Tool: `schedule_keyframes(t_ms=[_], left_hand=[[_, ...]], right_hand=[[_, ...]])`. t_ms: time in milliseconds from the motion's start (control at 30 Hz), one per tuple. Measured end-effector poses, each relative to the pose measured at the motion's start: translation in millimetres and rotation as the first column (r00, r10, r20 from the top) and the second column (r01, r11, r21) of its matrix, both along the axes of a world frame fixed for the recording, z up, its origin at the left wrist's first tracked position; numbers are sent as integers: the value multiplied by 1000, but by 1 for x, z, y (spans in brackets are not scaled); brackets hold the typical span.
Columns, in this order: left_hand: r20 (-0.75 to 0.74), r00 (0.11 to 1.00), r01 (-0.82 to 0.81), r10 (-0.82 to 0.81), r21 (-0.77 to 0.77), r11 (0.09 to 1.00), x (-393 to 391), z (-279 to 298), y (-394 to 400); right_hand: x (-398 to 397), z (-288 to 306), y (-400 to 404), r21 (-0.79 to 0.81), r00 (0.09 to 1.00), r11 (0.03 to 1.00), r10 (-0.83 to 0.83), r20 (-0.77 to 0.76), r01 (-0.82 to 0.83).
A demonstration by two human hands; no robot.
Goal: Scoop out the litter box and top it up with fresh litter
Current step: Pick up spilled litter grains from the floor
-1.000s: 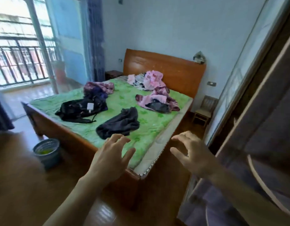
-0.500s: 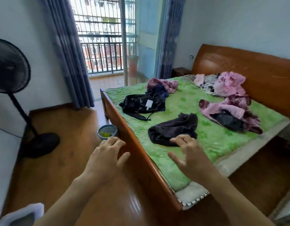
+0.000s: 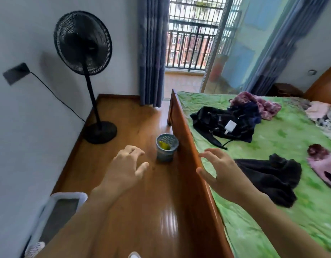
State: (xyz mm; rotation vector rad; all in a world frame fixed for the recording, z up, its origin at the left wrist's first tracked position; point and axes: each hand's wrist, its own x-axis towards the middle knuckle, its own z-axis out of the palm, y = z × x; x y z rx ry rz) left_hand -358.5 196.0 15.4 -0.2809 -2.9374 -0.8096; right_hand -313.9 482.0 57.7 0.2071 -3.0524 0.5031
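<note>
Two empty hands (image 3: 123, 168) (image 3: 219, 173), seemingly one bin (image 3: 166, 147)

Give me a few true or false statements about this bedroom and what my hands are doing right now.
1. Both hands hold nothing. True: the left hand and right hand are empty.
2. The small basket sits on the bed. False: it stands on the floor beside the footboard.
3. A black standing fan is by the wall. True.
4. The bed sheet is blue. False: it is green.
</note>
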Motion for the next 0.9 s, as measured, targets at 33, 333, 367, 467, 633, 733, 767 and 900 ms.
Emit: schedule_keyframes(t_ms=[33, 333, 367, 467, 633, 733, 767, 900], left_hand=[[8, 1000, -26, 26, 46, 999, -17, -3, -10], [97, 958, -283, 270, 164, 945, -104, -28, -101], [107, 948, -314, 299, 160, 936, -109, -30, -109], [134, 914, -400, 382, 148, 905, -125, -40, -127], [208, 791, -604, 575, 118, 789, -142, -62, -153], [252, 697, -703, 671, 60, 708, -157, -73, -159], [264, 660, -736, 703, 38, 676, -163, -74, -157], [247, 555, -820, 794, 1, 572, -180, -66, -149]], right_hand=[[-20, 1, -6, 8, 1000, 1000, 12, 16, -12], [-165, -2, -98, 8, 976, 976, 218, 23, -218], [-176, -8, -108, 5, 966, 966, 258, 35, -258], [-216, -23, -130, -1, 921, 925, 379, 95, -380], [-312, -43, -164, -44, 838, 843, 538, 93, -536], [-368, -61, -190, -27, 751, 753, 658, 60, -658], [-386, -65, -200, -27, 732, 739, 672, 109, -674], [-445, -74, -238, -15, 589, 595, 798, 129, -803]])
